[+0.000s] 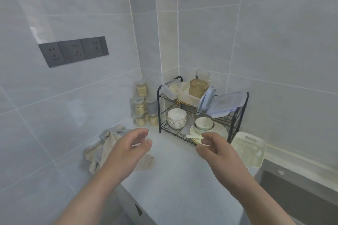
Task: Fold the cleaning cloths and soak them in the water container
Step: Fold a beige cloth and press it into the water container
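Nearest to us, our 2 bare forearms reach out over the white counter [173, 184] toward the black wire dish rack [158, 107] in the tiled corner. Our left hand [128, 151] hangs above the counter to the left of the rack and in front of it, fingers loosely curled and grasping nothing. Our right hand [217, 151] hovers just in front of the rack's lower shelf, its fingers also relaxed and half curled, with nothing in them. The cleaning cloths [102, 144] lie in a crumpled beige and grey heap on the counter, left of the rack against the wall, partly hidden under our left hand and unfolded. The white plastic tub [250, 150] with a cut-out handle stands just right of the rack; we cannot tell whether it holds water. A dark sink [292, 193] lies right of the rack, nearer to us than the tub. On the rack's lower shelf sit stacked bowls [176, 118] and plates, on its upper shelf plastic boxes and blue lids [225, 104]. Stacked jars [141, 88] stand just left of the rack, and 3 dark wall sockets [73, 51] sit higher up, well to its left.
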The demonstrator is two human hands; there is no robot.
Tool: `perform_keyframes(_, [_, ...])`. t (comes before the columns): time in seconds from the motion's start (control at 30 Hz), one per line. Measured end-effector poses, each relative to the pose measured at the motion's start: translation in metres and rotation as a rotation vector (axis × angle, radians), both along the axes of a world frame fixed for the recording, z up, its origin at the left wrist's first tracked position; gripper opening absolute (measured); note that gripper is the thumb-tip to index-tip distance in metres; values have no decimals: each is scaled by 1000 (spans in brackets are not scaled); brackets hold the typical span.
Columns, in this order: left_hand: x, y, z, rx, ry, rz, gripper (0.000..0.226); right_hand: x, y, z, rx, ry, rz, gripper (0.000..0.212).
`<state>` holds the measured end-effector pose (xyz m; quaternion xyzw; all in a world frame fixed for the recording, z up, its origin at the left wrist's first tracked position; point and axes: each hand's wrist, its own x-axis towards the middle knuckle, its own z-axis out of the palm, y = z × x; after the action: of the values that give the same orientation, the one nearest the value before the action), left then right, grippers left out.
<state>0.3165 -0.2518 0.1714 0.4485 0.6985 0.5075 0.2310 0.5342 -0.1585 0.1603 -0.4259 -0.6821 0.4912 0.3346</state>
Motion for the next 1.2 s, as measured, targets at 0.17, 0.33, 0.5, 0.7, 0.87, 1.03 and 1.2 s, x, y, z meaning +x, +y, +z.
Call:
perform_keyframes(0.17, [-44, 39, -11, -36, -4, -23, 27, -42, 32, -10, -3, -51, 18, 34])
perform_keyframes(0.33, [-127, 89, -53, -170, 28, -86, 28, -113, 71, -54, -42, -152, -19, 39])
perform_keyframes(0.5, [-233, 136, -118, -483, 243, -162, 49, -206, 100, -113, -204, -249, -43, 44])
perform_keyframes(0.7, [-315, 157, -180, -597, 652, -510, 42, -282, 105, -176, -326, -342, 38, 50])
perform_keyframes(0.87, [-345, 159, -221, -608, 853, -722, 58, -323, 104, -218, -259, -625, 244, 51])
perform_keyframes(1.03, [-353, 158, -240, -528, 755, -605, 34, -352, 91, -253, -18, -885, 455, 62])
perform_keyframes(1.2, [-350, 164, -220, -419, 721, -497, 18, -365, 86, -252, 100, -617, 98, 44])
